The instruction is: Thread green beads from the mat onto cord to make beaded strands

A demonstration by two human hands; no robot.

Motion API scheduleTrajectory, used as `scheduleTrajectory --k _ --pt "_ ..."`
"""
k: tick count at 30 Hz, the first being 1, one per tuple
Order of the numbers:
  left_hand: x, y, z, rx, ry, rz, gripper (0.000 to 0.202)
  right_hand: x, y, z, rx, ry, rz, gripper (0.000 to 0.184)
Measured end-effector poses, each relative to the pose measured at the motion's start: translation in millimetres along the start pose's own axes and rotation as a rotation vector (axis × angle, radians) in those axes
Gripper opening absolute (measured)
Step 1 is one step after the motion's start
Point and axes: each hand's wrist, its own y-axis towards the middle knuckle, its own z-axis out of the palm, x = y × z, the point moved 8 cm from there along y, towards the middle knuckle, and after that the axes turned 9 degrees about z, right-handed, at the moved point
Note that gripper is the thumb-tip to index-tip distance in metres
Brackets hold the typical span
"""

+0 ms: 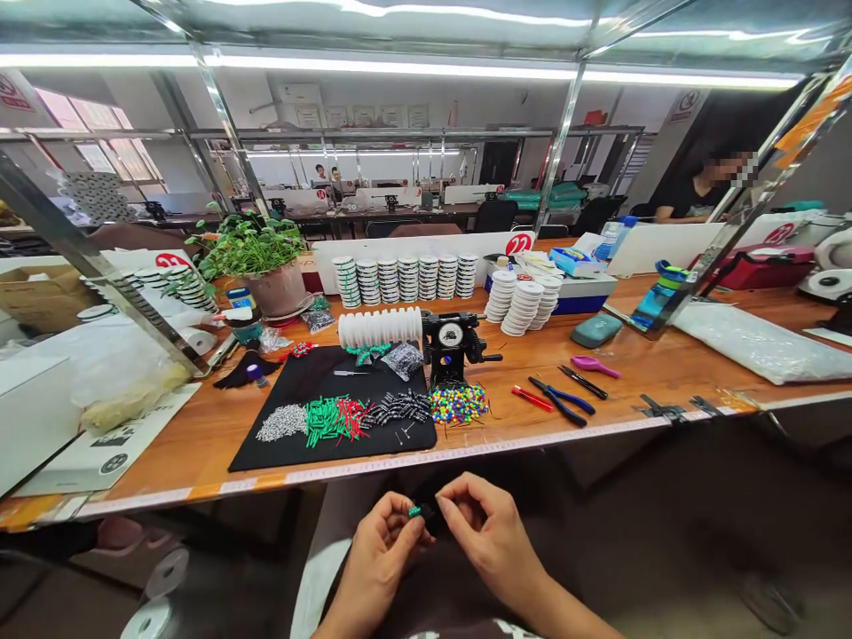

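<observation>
My left hand (381,548) is closed in front of the table edge, thumb and forefinger pinching a small green piece (414,511). Its exact kind is too small to tell. Close beside it, my right hand (491,531) also has thumb and forefinger pressed together; whatever lies in that pinch cannot be made out. Something dark shows between the hands, hard to separate from the dark clothing. Beyond them a black mat (280,377) carries piles of silver pieces (281,422), green tubes (324,421), red pieces (352,415) and black pieces (401,407).
Colourful beads (459,404) lie by a black winding machine (449,342) with white spools (379,327). Blue-handled pliers (561,401), a red marker-like stick (532,398) and pink-handled scissors (595,365) lie to the right. Wound spools (406,280) stand behind; a person (698,191) sits far right.
</observation>
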Motion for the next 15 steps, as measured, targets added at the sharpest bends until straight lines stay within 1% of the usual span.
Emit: scheduleTrajectory --k 2,4,8,12,15 --pt "-1.5 -2.3 0.0 0.015 0.050 0.050 0.045 9.6 1.2 5.7 0.009 -0.041 -0.068 0.021" --pt "-3.7 -5.4 -0.3 0.031 0.095 0.086 0.040 11.6 1.6 12.2 0.022 -0.045 -0.084 0.019" --pt "-5.0 -10.5 -2.5 0.026 0.151 0.084 0.039 1.2 -0.4 19.3 0.038 -0.016 -0.033 0.019" --pt "-2.5 -12.7 -0.5 0.032 0.201 0.086 0.040 -9.8 -3.6 19.0 0.055 -0.005 0.025 0.020" --pt "-0.5 -14.7 -0.5 0.030 0.249 0.098 0.037 -12.7 -6.7 18.0 0.048 -0.030 0.052 0.020"
